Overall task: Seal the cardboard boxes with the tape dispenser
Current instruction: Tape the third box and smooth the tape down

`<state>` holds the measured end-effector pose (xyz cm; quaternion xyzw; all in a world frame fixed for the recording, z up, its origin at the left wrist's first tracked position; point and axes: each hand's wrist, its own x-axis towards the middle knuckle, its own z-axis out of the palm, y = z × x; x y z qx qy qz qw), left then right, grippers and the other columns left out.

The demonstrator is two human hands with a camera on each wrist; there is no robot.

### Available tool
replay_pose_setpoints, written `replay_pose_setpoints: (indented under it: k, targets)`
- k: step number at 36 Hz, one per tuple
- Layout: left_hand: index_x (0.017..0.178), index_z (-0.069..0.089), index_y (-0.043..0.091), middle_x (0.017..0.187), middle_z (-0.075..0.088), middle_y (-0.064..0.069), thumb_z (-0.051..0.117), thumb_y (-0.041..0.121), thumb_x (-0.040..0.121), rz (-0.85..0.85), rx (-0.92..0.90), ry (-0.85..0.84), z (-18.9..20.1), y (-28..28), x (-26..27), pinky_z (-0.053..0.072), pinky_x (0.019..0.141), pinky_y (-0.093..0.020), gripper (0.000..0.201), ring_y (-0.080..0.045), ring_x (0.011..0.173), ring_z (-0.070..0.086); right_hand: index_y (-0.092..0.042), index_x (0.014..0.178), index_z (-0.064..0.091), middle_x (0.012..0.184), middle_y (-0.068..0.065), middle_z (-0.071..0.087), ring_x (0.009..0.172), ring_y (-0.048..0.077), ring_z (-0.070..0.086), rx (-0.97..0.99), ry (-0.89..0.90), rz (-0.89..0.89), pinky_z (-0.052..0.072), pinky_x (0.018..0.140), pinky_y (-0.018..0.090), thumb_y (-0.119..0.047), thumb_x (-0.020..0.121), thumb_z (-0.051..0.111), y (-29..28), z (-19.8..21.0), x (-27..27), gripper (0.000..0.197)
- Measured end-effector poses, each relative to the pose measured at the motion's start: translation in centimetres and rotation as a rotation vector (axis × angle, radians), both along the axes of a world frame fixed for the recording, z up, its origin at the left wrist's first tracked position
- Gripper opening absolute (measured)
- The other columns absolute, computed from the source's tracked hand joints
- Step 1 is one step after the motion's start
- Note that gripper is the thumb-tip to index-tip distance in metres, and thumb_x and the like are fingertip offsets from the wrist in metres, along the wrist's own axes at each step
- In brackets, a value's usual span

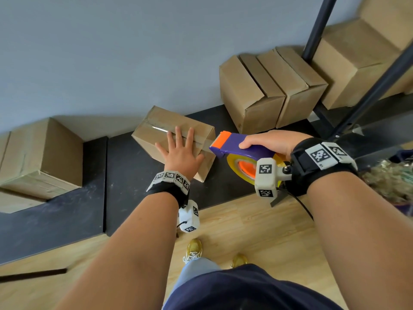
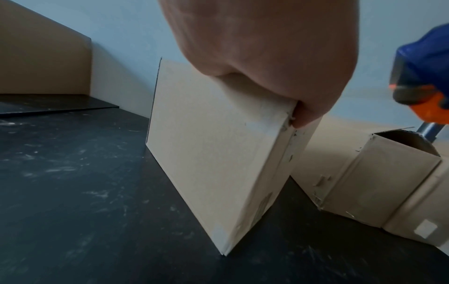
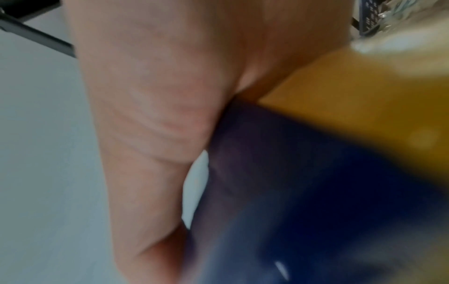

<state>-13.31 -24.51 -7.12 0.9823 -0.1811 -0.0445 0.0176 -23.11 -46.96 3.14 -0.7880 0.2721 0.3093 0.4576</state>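
A small cardboard box [image 1: 154, 128] stands on the dark mat [image 1: 125, 175] near the wall, with a strip of clear tape along its top seam. My left hand [image 1: 181, 151] lies flat on the box top, fingers spread and straight; in the left wrist view the palm [image 2: 267, 48] presses on the box [image 2: 213, 153]. My right hand [image 1: 268, 142] grips the handle of a purple and orange tape dispenser [image 1: 232, 146] with a yellowish tape roll [image 1: 243, 168]. Its orange head is at the box's right edge, a strip of tape running to the box. The right wrist view is blurred, showing palm and the dispenser [image 3: 303, 192].
More cardboard boxes stand around: a large one [image 1: 44, 153] at left, an upright pair [image 1: 268, 90] behind the dispenser, stacked ones [image 1: 357, 52] at far right behind black metal poles [image 1: 317, 25]. The wall is close behind. Wooden floor [image 1: 245, 231] and my feet lie below.
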Motion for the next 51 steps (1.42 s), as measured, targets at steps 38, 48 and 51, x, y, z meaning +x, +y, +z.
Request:
replay_pose_setpoints:
  k: [38,48,51]
  targets:
    - [0.153,0.001,0.031,0.161,-0.011,-0.003,0.031,0.066,0.089,-0.002,-0.055,0.168,1.4,0.0,1.0,-0.01,0.115,-0.057,0.079,-0.025,0.147,-0.013,-0.01,0.103,0.053,0.089,0.005,0.059,0.079,0.018,0.059,-0.187,-0.08,-0.017,0.041,0.065,0.027,-0.063,0.077,0.068,3.7,-7.5,2.6,0.06]
    - [0.152,0.017,0.015,0.158,0.007,-0.018,0.03,0.048,0.099,-0.007,-0.049,-0.007,0.3,-1.5,0.7,0.005,0.12,-0.047,0.064,-0.037,0.146,0.002,-0.009,0.109,0.058,0.101,0.008,0.064,0.085,0.021,0.061,-0.184,-0.043,0.008,0.044,0.071,0.03,-0.069,0.075,0.065,3.4,-8.4,2.4,0.069]
    - [0.152,0.014,0.014,0.158,0.007,-0.02,0.027,0.046,0.1,-0.011,-0.006,-0.021,0.0,-1.7,0.7,0.003,0.119,-0.049,0.063,-0.038,0.145,0.003,-0.011,0.11,0.058,0.104,0.008,0.065,0.088,0.021,0.063,-0.165,-0.025,0.014,0.048,0.08,0.033,-0.07,0.074,0.064,2.9,-8.6,1.9,0.069]
